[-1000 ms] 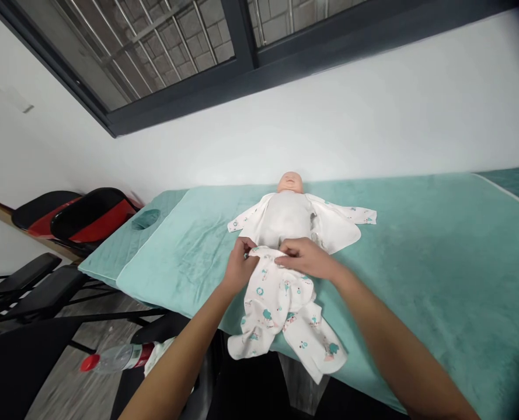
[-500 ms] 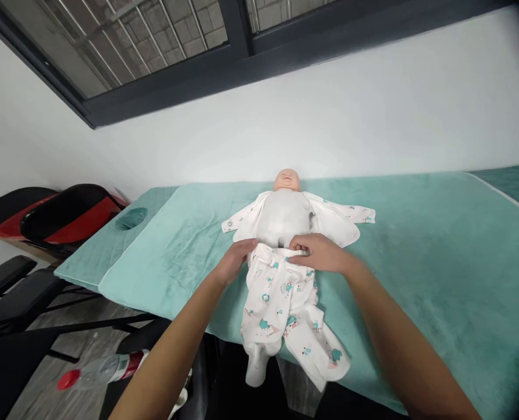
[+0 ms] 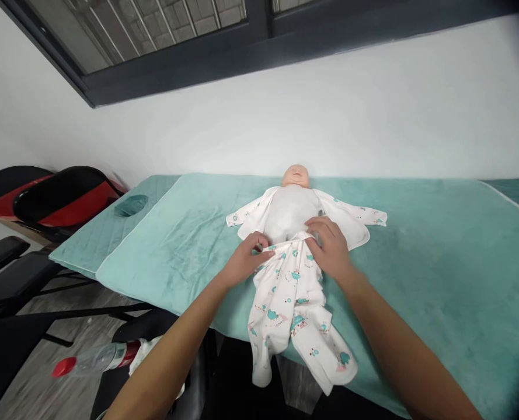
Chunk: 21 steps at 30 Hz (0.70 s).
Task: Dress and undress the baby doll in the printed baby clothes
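A baby doll (image 3: 291, 210) lies on its back with its head at the wall side. Printed white baby trousers (image 3: 292, 291) cover its lower body, and both legs hang over the table's near edge. At the waistband's left side, my left hand (image 3: 247, 258) pinches the cloth between thumb and fingers. Opposite it, my right hand (image 3: 330, 248) has its thumb on the waistband and its fingers curved over the doll's side, holding the cloth. The white baby jacket (image 3: 351, 233) is spread open under the doll, sleeves out to both sides.
Green padded cloth covers the massage table (image 3: 417, 262), with a face hole (image 3: 131, 205) at its left end. Black and red chairs (image 3: 69, 198) stand left. A plastic bottle with a red cap (image 3: 97, 357) lies on a dark seat below. A window (image 3: 176, 52) is above.
The trousers' waistband has been drawn up higher and the cloth straightened. My left hand has shifted onto the front of the waistband; my right hand has moved to its right side. The view shifted slightly.
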Motion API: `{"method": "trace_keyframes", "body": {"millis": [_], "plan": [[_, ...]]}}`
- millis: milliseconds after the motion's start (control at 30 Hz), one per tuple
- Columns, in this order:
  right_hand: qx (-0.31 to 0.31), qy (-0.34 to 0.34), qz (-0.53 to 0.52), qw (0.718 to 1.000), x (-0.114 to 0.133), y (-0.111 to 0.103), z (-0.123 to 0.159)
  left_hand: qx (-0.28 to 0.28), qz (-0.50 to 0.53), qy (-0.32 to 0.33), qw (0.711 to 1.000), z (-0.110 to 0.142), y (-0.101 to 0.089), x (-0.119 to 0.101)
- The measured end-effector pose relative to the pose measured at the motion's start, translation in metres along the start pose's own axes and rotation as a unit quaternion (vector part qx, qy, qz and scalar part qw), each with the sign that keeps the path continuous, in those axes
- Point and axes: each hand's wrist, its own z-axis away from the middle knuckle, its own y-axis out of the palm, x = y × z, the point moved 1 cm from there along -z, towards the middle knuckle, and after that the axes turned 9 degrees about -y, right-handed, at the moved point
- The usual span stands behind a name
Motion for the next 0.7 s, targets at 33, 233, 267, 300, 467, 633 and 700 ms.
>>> {"method": "trace_keyframes", "body": {"millis": [33,233,267,300,467,633,700], "plan": [[0.001,0.004,0.011,1.0,-0.002,0.0,0.0,-0.029,0.001,0.002,1.0,-0.002,0.001,0.002],[0.123,-0.022,0.077,0.989,-0.017,0.005,-0.001,-0.066,0.033,0.0,0.997,-0.03,0.013,0.013],[0.134,-0.03,0.086,0.987,-0.018,0.005,-0.001,-0.069,0.027,0.002,0.997,-0.036,0.014,0.014],[0.142,-0.038,0.093,0.985,-0.019,0.004,-0.002,-0.079,0.018,0.002,0.997,-0.043,0.014,0.015],[0.179,0.0,0.153,0.972,-0.027,0.0,-0.021,-0.162,-0.065,-0.042,0.984,-0.078,0.011,0.014],[0.077,0.175,0.046,0.98,-0.054,0.013,-0.05,-0.126,0.048,-0.06,0.989,-0.112,0.015,0.021],[-0.006,0.238,-0.072,0.969,-0.061,0.023,-0.052,-0.102,0.138,-0.085,0.981,-0.119,0.017,0.032]]}}
